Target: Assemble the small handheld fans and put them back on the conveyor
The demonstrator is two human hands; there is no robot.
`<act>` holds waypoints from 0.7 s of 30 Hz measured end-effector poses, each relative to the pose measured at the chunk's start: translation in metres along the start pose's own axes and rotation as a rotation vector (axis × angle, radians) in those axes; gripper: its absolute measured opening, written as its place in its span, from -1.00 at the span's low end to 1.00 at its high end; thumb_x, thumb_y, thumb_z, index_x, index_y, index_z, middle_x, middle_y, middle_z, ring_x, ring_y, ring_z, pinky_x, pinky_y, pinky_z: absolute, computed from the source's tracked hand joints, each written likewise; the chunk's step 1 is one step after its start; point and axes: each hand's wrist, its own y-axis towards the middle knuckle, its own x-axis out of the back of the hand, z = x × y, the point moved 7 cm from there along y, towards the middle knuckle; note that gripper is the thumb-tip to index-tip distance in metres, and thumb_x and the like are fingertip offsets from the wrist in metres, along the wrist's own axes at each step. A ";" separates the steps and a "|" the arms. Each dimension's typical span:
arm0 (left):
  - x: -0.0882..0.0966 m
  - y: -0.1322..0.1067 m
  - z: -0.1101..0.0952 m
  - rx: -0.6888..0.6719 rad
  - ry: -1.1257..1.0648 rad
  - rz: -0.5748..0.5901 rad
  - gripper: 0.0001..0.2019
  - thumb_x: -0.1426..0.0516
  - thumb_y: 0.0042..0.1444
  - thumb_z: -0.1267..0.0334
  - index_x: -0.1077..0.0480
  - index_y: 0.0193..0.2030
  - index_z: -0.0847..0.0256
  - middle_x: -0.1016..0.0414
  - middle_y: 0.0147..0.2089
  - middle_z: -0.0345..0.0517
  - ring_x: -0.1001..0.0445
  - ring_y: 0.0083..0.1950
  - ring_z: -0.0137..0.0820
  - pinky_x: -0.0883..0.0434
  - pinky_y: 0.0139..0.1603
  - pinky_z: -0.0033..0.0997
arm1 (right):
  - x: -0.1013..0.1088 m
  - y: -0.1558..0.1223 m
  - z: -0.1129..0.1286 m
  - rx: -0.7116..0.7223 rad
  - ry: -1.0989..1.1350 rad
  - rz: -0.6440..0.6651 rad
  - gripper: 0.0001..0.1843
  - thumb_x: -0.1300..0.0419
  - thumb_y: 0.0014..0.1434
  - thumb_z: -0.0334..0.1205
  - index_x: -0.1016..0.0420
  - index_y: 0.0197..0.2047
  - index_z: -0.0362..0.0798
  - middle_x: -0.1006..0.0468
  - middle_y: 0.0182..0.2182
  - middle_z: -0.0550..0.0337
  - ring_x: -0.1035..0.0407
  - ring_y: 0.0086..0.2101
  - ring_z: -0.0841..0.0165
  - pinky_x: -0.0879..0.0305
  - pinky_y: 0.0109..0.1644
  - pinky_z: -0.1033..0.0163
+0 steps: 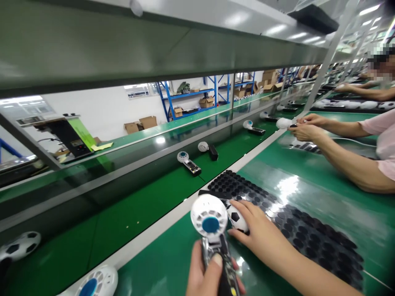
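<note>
My left hand (207, 274) is closed around the black handle of a small handheld fan (210, 216), thumb on top. This fan has a white vented head with a blue round centre, and circuitry shows along its open handle. Just right of it, the fingers of my right hand (257, 226) curve around a white-and-black football-patterned fan head (237, 218). A dark handle-like part sticks out behind it, partly hidden by the held fan. Beneath and beyond my right hand lies a sheet of black round pads (296, 224) on the green worktop (154, 267).
Several fans, including one with an open handle (189, 163), lie on the green conveyor belt (123, 213). Another fan head (98, 281) sits at the front edge. A co-worker's hands (305, 127) hold a white fan at right. A long metal beam (154, 45) hangs overhead.
</note>
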 end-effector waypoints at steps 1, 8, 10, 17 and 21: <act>0.010 0.009 -0.017 -0.030 0.105 -0.080 -0.59 -0.15 -0.10 -0.05 -0.24 -0.20 0.19 -0.50 -0.41 -0.03 -0.50 -0.48 -0.28 -0.32 -0.55 -0.42 | -0.001 0.003 0.002 0.002 0.013 -0.011 -0.44 -0.13 0.00 -0.17 -0.22 0.11 0.05 -0.27 0.06 0.01 -0.21 0.03 0.07 -0.22 0.01 -0.05; 0.086 0.095 -0.160 -0.227 0.562 -0.504 -0.68 -0.14 -0.08 0.26 -0.23 -0.16 0.30 -0.38 -0.02 0.38 -0.21 0.15 0.14 -0.26 -0.03 0.01 | 0.044 0.006 0.008 -0.129 0.313 -0.209 -0.50 -0.09 0.01 -0.02 -0.06 0.00 0.06 -0.40 -0.19 0.13 -0.43 -0.38 0.30 -0.38 -0.35 0.23; 0.079 0.099 -0.181 -0.322 0.623 -0.494 -0.61 -0.16 -0.10 0.33 -0.23 -0.09 0.30 -0.11 0.23 0.36 0.18 0.33 0.05 -0.04 0.18 -0.01 | 0.060 0.003 0.015 -0.145 0.442 -0.258 -0.46 -0.13 -0.06 0.02 -0.08 -0.03 0.07 -0.41 -0.22 0.17 -0.42 -0.39 0.30 -0.36 -0.35 0.23; -0.057 0.024 -0.083 -0.072 0.431 0.356 -0.50 -0.24 -0.14 0.22 -0.27 0.00 0.14 -0.48 -0.17 -0.04 -0.50 -0.27 -0.23 -0.40 -0.22 -0.26 | 0.066 0.001 0.045 -0.001 0.696 -0.147 -0.54 -0.17 -0.05 -0.03 -0.18 -0.08 0.06 -0.41 -0.26 0.23 -0.35 -0.33 0.33 -0.28 -0.30 0.28; -0.065 -0.006 -0.039 0.058 0.197 0.376 -0.48 -0.24 -0.12 0.25 -0.20 0.01 0.14 -0.40 -0.40 -0.22 -0.39 -0.54 -0.45 -0.36 -0.47 -0.42 | 0.048 0.005 0.047 -0.098 1.063 0.040 -0.56 -0.11 0.05 0.12 -0.21 -0.11 0.02 -0.44 -0.32 0.21 -0.34 -0.35 0.35 -0.27 -0.31 0.29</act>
